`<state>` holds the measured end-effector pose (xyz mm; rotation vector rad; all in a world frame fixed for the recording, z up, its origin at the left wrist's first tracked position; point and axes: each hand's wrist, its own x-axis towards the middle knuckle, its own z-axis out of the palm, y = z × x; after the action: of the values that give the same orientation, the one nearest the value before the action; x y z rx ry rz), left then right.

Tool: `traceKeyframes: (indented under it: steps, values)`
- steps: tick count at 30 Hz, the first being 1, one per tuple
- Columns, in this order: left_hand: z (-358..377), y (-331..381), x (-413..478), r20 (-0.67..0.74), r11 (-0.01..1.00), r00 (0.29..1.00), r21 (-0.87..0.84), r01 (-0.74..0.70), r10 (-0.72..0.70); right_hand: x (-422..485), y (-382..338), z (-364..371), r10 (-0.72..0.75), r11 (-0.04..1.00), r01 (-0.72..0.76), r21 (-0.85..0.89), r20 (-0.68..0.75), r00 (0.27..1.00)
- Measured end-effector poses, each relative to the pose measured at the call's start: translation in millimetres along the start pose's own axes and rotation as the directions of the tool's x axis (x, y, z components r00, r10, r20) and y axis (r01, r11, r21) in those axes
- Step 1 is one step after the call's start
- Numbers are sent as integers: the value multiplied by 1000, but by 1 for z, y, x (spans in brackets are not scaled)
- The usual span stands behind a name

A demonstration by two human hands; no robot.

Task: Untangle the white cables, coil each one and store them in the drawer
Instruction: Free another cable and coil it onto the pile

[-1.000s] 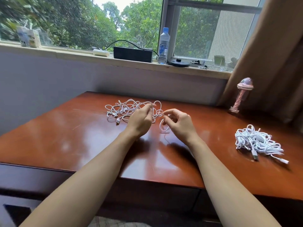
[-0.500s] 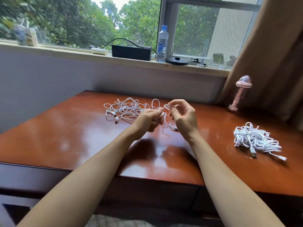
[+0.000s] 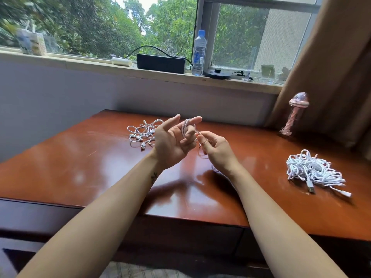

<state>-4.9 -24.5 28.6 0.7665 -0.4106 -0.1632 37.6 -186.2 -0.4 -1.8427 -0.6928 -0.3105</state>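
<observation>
A thin white cable (image 3: 185, 128) is looped around the fingers of my left hand (image 3: 173, 141), which is raised palm-up above the wooden desk (image 3: 84, 169) with index finger and thumb stretched out. My right hand (image 3: 215, 150) pinches the same cable just right of the loop. Behind my left hand lies a loose tangle of white cables (image 3: 142, 132) with a USB plug showing. A second, denser heap of white cables (image 3: 313, 171) rests at the desk's right side. No open drawer is visible.
A pink jellyfish-shaped lamp (image 3: 294, 113) stands at the back right by a brown curtain (image 3: 331, 63). The windowsill holds a black box (image 3: 160, 63), a water bottle (image 3: 198, 53) and small items. The desk's front edge is close to me.
My left hand has turned palm-up and lifted, with the cable now wound round its fingers. My right hand has moved slightly right, still pinching the cable. The camera has moved closer.
</observation>
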Motion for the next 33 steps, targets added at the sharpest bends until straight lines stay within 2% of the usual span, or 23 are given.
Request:
traceKeyframes:
  steps: [9,14,20,22,24,26,28,33]
  values:
    - [-7,6,1,-123,990,990,-117,-84,69,-6,1,4,93,957,-17,-288,251,964]
    - [-10,8,3,-163,988,981,-88,-125,110,-7,2,4,105,950,-9,-313,288,952]
    - [-19,10,7,-273,970,954,-173,-172,121,-7,4,8,98,907,48,-417,321,942]
    - [-20,10,8,-280,985,949,-52,-164,144,-7,1,9,85,894,76,-442,335,938]
    - [-16,6,8,-250,969,950,204,-136,186,-8,0,8,40,905,93,-414,302,952]
    - [-11,-1,8,-205,896,953,429,-118,224,-8,0,7,3,916,101,-387,259,966]
    - [-7,-8,8,-172,805,948,580,-123,269,-7,-1,5,-46,906,138,-401,232,972]
    - [-15,-19,10,-111,591,939,800,-110,324,-3,-6,-3,-206,810,226,-541,98,974]
